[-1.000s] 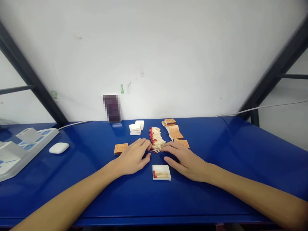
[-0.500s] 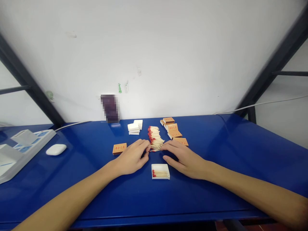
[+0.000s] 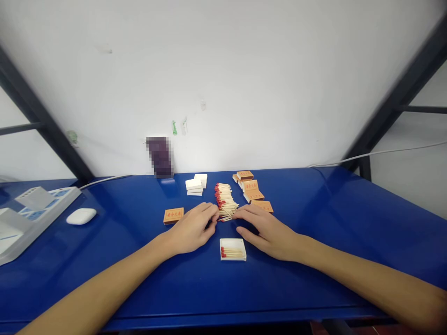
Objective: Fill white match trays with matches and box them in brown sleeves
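A long heap of red-headed matches (image 3: 226, 201) lies in the middle of the blue table. At the near-left end of the heap, my left hand (image 3: 195, 228) is closed, its curled fingertips against the match heads; whatever is between them is hidden. My right hand (image 3: 267, 230) rests at the stick ends with its thumb apart from its fingers and nothing visibly held. Closer to me sits a white matchbox tray (image 3: 233, 243), with several matches along its near side. An orange matchbox (image 3: 173, 215) lies left of my left hand.
White trays (image 3: 194, 184) are stacked behind my left hand. Several orange matchbox sleeves (image 3: 250, 187) lie behind my right hand. A white earphone case (image 3: 81, 216) and a power strip (image 3: 45, 204) are at the left. A wall and dark metal posts (image 3: 387, 97) bound the table.
Both hands stay almost where they were at the near end of the heap. The view has shifted very slightly.
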Motion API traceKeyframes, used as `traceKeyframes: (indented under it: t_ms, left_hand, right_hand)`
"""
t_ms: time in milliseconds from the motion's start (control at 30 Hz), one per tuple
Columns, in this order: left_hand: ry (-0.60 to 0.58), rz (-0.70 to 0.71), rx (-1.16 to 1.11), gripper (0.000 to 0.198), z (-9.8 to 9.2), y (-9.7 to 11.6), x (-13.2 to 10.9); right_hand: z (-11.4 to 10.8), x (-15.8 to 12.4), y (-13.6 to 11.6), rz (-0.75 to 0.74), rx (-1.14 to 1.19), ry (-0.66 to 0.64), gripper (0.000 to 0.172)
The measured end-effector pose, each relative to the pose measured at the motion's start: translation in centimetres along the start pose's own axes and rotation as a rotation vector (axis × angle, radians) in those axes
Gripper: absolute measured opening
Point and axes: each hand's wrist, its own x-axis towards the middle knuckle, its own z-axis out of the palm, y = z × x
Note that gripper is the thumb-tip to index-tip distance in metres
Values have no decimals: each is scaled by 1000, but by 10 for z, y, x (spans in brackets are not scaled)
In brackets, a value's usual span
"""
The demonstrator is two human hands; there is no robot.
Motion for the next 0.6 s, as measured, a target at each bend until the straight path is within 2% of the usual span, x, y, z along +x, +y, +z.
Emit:
traceKeyframes:
  t_ms: [267, 600]
  left_hand:
    - [117, -18, -83, 20, 2, -5, 3]
    - [64, -8, -97, 20, 1, -5, 3]
  right_hand:
    - [0, 0, 1, -1, 3, -2, 24]
    - [0, 0, 0, -10, 5, 3, 23]
